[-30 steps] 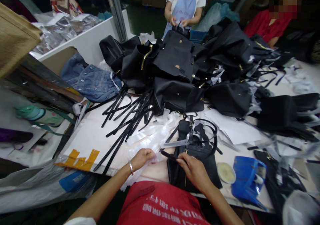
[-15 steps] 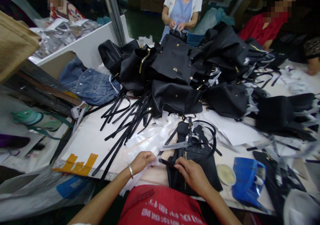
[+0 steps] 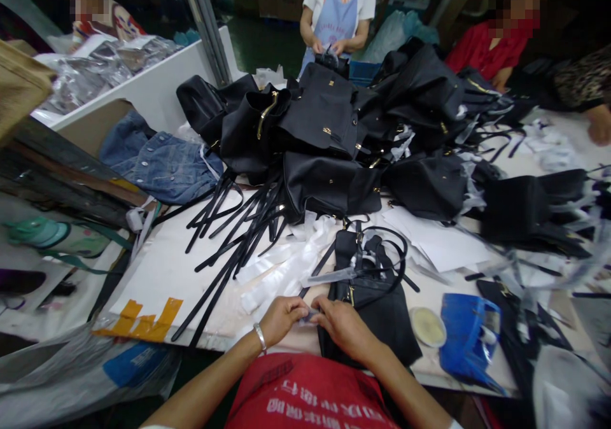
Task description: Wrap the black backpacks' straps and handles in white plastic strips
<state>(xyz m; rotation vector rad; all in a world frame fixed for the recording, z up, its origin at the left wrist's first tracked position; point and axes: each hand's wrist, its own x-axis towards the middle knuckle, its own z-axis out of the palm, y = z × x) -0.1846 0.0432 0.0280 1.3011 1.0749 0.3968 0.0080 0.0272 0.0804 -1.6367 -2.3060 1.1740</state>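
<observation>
Black bag, flat, straps looped on top.

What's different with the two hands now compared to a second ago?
The right hand moved left to meet the left hand; both now pinch a small pale piece between them. The black bag and the pile of black bags lie as before.

Two hands, left hand and right hand, meet at one black bag; one blue tape dispenser, one denim garment, three other people.
</observation>
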